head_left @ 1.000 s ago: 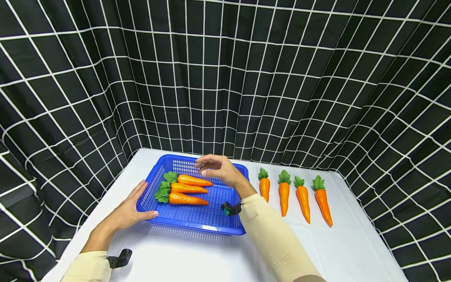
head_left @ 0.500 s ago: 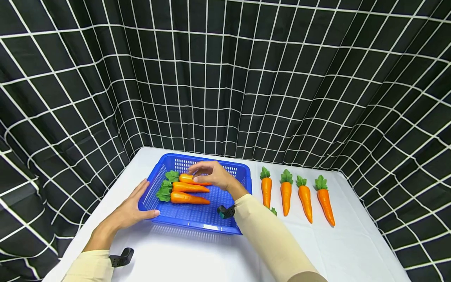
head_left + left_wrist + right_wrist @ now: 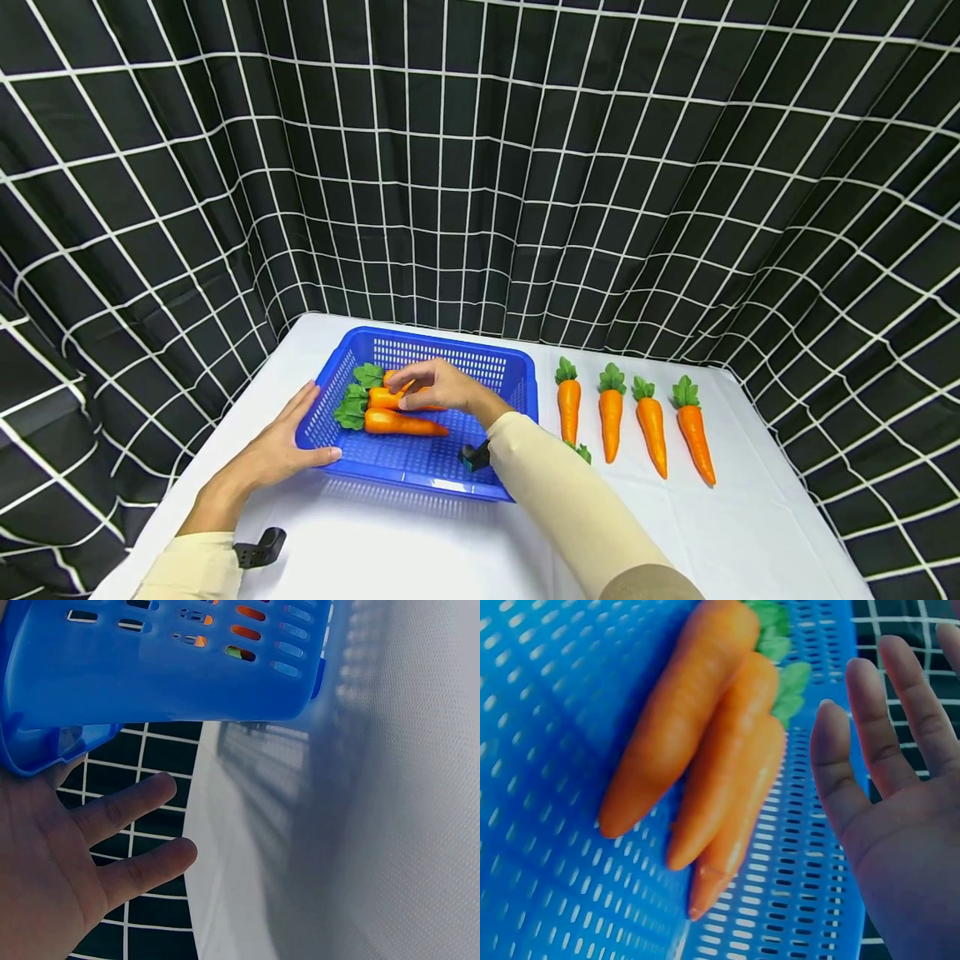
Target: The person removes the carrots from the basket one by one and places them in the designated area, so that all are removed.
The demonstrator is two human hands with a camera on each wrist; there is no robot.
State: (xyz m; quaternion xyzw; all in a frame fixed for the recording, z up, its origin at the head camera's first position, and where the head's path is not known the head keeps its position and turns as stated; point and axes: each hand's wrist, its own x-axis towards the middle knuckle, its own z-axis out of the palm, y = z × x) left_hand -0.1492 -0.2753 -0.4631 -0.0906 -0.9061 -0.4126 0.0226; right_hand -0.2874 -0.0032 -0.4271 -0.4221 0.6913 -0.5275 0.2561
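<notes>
Three orange carrots with green tops lie side by side in a blue perforated basket (image 3: 420, 481): a front carrot (image 3: 405, 423), a middle carrot (image 3: 381, 397) and a rear carrot (image 3: 731, 825). My right hand (image 3: 442, 387) hovers over the middle and rear ones, partly covering them in the head view. Its fingers look loosely extended in the right wrist view, apart from the carrots. At the basket's front left corner rests my left hand (image 3: 277, 447), thumb on the front rim and fingers along the left side. Two straight fingers (image 3: 142, 866) show below the rim in the left wrist view.
Right of the basket, several more carrots stand in a row on the white table (image 3: 750, 533), from a near-basket carrot (image 3: 569, 408) to a far-right carrot (image 3: 697, 442). Leaves of another (image 3: 581, 451) peek out by the right sleeve. A black gridded curtain (image 3: 480, 183) surrounds the table.
My right hand has come down and toward me, from above the basket's back, past the rear carrot, to over the middle one. My left hand stays at the basket's corner.
</notes>
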